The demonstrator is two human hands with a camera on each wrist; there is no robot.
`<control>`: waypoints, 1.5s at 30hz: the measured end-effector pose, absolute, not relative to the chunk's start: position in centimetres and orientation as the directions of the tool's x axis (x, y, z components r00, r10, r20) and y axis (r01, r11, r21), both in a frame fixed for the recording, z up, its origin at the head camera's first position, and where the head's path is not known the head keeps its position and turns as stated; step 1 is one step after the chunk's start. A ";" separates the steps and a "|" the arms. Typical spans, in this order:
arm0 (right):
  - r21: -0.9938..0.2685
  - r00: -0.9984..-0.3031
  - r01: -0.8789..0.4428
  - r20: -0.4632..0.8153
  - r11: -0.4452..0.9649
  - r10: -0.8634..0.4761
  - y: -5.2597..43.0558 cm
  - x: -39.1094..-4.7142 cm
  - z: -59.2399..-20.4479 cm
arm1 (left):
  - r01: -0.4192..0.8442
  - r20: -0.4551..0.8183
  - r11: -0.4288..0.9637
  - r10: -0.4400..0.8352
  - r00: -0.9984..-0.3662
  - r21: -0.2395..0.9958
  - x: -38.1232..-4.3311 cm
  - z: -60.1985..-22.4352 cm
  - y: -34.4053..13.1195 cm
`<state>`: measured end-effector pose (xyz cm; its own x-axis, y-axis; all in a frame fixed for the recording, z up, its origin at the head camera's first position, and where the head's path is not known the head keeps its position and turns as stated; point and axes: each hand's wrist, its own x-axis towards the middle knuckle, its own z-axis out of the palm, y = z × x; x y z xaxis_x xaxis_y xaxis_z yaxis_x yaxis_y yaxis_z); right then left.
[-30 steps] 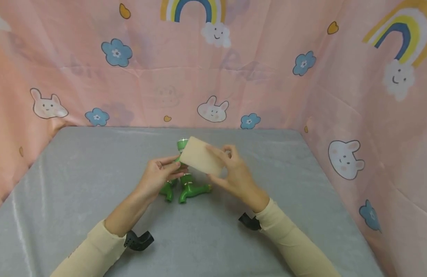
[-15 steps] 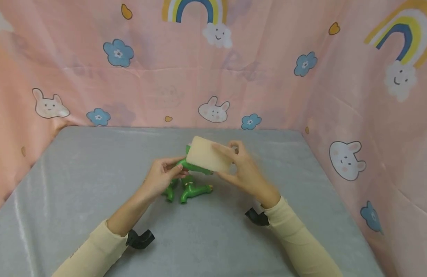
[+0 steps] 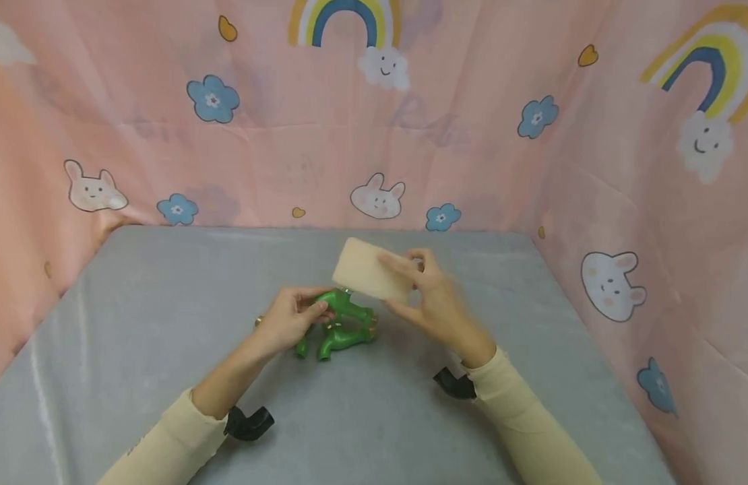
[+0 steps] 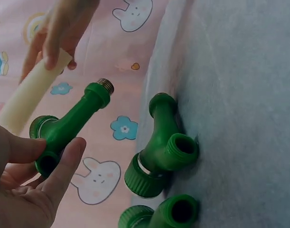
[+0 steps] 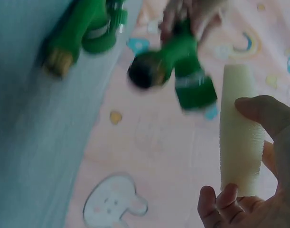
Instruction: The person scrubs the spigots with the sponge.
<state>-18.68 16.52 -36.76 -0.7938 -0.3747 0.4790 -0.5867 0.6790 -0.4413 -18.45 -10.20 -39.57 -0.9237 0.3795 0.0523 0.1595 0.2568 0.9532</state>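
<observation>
My left hand (image 3: 289, 316) pinches a green plastic tap (image 3: 344, 304) by its spout between thumb and fingers, holding it above the table. In the left wrist view the threaded inlet of this held tap (image 4: 71, 123) points up and to the right. My right hand (image 3: 437, 303) grips a cream-coloured sponge block (image 3: 368, 273) by its edges. The sponge is just above and behind the held tap in the head view, covering the tap's cap; whether they touch I cannot tell. Below lies a second green tap (image 3: 344, 340), and a third green tap (image 3: 301, 349) is mostly hidden behind my left hand.
A grey cloth covers the table (image 3: 374, 417). Pink printed curtains (image 3: 259, 148) hang at the back and right side. Black curved mounts (image 3: 249, 424) stick out from both sleeves.
Both hands have shifted slightly right, with the sponge and the held tap. The tap's cap, visible left of the sponge at first, is now behind it, and more of the tap's body shows.
</observation>
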 end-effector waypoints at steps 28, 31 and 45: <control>-0.361 -0.786 -0.499 0.572 0.788 -0.236 15.0 -16.9 -36.6 | 0.232 0.135 0.516 0.219 -0.966 0.824 -16.7 -38.7 -9.0; -0.321 -0.771 -0.553 0.547 0.769 -0.326 14.6 -16.7 -37.1 | 0.245 0.142 0.523 0.230 -0.963 0.817 -16.6 -39.1 -9.0; -0.537 -0.886 -0.425 0.411 0.729 -0.214 16.8 -18.3 -36.4 | 0.179 0.097 0.225 0.331 -0.939 0.958 -18.2 -39.3 -10.1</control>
